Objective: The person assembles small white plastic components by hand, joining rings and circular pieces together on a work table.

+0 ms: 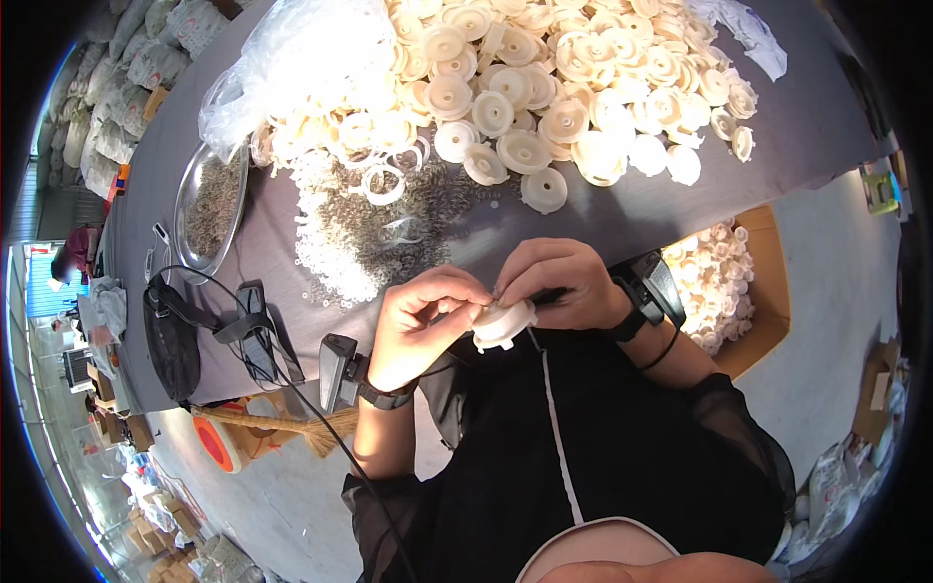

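Note:
A round cream plastic part [502,325] with small tabs on its rim is held in front of my chest, close to the table's near edge. My left hand [428,316] grips its left side with thumb and fingers. From the right, my right hand [564,280] closes on the same part, its fingertips pinching at the top. Whether a small piece sits between those fingertips is too small to tell. Just beyond my hands lies a heap of small metal springs [428,209], with small white rings [326,255] along its left side.
Many cream plastic parts [525,107] are piled at the back, beside a clear plastic bag [301,58]. A metal tray [214,199] of springs stands left, near a black pouch [170,340] and cable. A cardboard box [768,291] of finished-looking cream parts stands right, below table height.

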`<state>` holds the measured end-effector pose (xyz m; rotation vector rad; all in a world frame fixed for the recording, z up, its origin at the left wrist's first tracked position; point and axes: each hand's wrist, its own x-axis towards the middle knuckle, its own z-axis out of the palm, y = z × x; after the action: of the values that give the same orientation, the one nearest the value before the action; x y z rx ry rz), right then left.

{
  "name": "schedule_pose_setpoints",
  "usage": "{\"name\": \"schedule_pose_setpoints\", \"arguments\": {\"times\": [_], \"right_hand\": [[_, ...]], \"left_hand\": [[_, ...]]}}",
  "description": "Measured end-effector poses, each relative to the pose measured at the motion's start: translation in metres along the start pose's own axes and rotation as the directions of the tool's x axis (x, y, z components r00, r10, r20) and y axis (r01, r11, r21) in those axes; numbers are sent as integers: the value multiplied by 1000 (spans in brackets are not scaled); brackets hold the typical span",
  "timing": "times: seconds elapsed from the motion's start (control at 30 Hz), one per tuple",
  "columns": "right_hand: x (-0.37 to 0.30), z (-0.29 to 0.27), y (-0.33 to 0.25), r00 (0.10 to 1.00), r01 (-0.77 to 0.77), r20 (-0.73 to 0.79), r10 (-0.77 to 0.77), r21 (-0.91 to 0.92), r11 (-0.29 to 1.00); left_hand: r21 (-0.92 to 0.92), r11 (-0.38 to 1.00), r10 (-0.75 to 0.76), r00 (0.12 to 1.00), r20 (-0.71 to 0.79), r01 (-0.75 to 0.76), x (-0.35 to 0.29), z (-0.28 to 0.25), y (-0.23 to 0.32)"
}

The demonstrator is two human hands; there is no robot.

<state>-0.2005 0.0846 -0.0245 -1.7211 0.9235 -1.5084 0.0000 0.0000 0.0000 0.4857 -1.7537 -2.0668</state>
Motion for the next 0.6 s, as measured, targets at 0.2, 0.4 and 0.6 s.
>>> {"name": "schedule_pose_setpoints", "arguments": {"times": [0.2, 0.4, 0.6], "right_hand": [[4, -3, 0, 999, 39, -35, -41, -56, 998], [3, -7, -4, 997, 83, 11, -83, -237, 968], [0, -4, -5, 986, 157, -7, -169, -326, 932]], "left_hand": [[156, 979, 142, 989, -49, -133, 0, 13, 9], [446, 871, 274, 957, -90, -208, -4, 22, 5], [591, 739, 420, 907, -27, -325, -5, 24, 0]]}}
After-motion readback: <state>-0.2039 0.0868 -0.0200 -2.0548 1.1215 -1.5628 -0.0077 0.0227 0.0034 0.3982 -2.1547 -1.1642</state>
